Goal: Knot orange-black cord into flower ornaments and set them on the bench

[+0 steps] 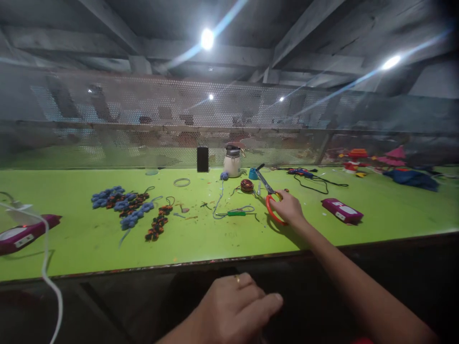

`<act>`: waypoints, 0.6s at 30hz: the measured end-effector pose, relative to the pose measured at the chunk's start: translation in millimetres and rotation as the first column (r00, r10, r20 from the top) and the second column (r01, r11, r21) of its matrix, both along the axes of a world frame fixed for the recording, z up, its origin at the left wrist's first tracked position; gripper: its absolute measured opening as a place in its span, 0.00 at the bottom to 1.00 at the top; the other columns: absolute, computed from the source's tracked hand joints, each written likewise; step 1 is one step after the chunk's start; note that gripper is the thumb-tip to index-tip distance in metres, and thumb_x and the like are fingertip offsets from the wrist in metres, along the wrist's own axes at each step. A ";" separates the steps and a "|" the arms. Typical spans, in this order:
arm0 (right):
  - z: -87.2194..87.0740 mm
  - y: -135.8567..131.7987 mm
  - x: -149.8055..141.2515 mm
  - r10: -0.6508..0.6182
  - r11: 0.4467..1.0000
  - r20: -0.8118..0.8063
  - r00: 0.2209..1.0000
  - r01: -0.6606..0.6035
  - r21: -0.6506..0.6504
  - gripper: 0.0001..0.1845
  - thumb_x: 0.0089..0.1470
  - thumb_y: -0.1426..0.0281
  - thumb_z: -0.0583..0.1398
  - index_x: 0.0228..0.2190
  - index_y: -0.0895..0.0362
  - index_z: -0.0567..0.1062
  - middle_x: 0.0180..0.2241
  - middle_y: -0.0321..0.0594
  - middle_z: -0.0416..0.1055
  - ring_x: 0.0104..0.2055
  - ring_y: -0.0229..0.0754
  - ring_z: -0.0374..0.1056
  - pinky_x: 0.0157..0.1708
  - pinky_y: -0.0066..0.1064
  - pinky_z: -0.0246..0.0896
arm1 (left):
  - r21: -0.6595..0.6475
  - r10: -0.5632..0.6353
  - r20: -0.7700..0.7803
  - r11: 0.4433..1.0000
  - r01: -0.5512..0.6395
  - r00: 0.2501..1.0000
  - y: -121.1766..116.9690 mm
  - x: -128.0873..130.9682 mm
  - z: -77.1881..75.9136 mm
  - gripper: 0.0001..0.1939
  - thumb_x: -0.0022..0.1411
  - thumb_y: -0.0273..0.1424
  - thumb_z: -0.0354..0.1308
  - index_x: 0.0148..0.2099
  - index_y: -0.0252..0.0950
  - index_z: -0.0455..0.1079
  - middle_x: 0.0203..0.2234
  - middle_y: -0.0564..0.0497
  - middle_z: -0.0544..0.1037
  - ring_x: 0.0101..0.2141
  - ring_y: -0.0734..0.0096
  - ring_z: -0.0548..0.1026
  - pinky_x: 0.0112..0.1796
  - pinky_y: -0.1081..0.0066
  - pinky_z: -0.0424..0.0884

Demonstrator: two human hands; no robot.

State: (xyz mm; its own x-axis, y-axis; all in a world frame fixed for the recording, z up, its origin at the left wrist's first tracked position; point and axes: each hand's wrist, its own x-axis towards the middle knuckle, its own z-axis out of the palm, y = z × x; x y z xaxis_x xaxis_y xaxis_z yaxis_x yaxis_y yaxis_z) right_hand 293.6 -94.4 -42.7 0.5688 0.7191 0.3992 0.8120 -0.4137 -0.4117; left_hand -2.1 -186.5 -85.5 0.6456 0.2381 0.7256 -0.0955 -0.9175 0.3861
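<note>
My right hand (289, 209) is over the green table, its fingers closed on the handles of a pair of scissors (266, 183) with orange loops. The blades point up and away to the left. My left hand (238, 308), with a ring on one finger, is curled in front of the table's edge; whatever it may hold is hidden. Near the scissors lie a small dark multicoloured yarn ball (246, 185) and a green-handled crochet hook (236, 213) with grey-blue yarn around it. Blue crocheted pieces (133, 217) and an orange-and-black crocheted strip (158, 224) lie to the left.
Along the back stand a black box-like object (202, 159), a pale jar (232, 165) and a teal cap (253, 174). Purple power strips (342, 211) lie at both sides, with a white cable (46, 258) at left. Dark cords (311, 177) and crocheted figures (355, 162) are at right.
</note>
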 end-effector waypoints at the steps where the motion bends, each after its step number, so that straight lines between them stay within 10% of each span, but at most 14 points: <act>1: 3.7 3.8 6.1 -0.015 0.999 0.013 1.000 0.016 -0.028 0.28 0.47 0.53 0.53 0.46 0.54 0.70 0.35 0.46 0.73 0.33 0.47 0.68 0.28 0.31 0.58 | 0.074 -0.036 -0.054 0.996 0.040 0.998 5.7 9.3 6.9 0.12 0.60 0.32 0.52 0.45 0.36 0.68 0.39 0.43 0.74 0.40 0.65 0.71 0.40 0.65 0.69; 6: 5.6 22.6 38.9 -0.102 0.986 0.064 0.993 0.109 -0.128 0.26 0.48 0.60 0.54 0.44 0.65 0.71 0.35 0.57 0.71 0.35 0.52 0.68 0.29 0.35 0.57 | 0.301 -0.106 -0.145 0.942 0.146 0.984 15.0 30.0 22.3 0.07 0.57 0.34 0.54 0.34 0.36 0.69 0.45 0.45 0.73 0.49 0.60 0.66 0.48 0.63 0.64; 12: -0.2 26.2 62.9 -0.073 0.981 0.109 0.991 0.091 -0.173 0.23 0.47 0.64 0.57 0.42 0.65 0.72 0.37 0.60 0.70 0.43 0.58 0.63 0.36 0.43 0.58 | 0.073 -0.012 -0.166 0.997 0.024 0.986 26.5 -1.6 49.2 0.05 0.57 0.24 0.51 0.33 0.34 0.68 0.40 0.43 0.74 0.41 0.69 0.72 0.40 0.73 0.69; 18: 12.9 22.8 18.3 0.199 0.979 0.177 0.964 -0.190 -0.070 0.19 0.53 0.67 0.52 0.42 0.65 0.73 0.42 0.57 0.68 0.47 0.52 0.61 0.43 0.40 0.56 | -0.131 0.358 -0.053 0.923 -0.362 0.932 100.5 -33.9 79.8 0.08 0.58 0.28 0.52 0.38 0.34 0.72 0.29 0.47 0.77 0.30 0.71 0.74 0.33 0.71 0.69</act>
State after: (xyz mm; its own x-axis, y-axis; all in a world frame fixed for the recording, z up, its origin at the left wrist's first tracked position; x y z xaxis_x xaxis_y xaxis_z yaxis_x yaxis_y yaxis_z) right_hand 311.9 -71.6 -29.8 0.3371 0.8311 0.4424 0.9382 -0.2572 -0.2316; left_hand -36.0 -86.0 -5.6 0.5172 0.5533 0.6530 0.2441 -0.8266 0.5072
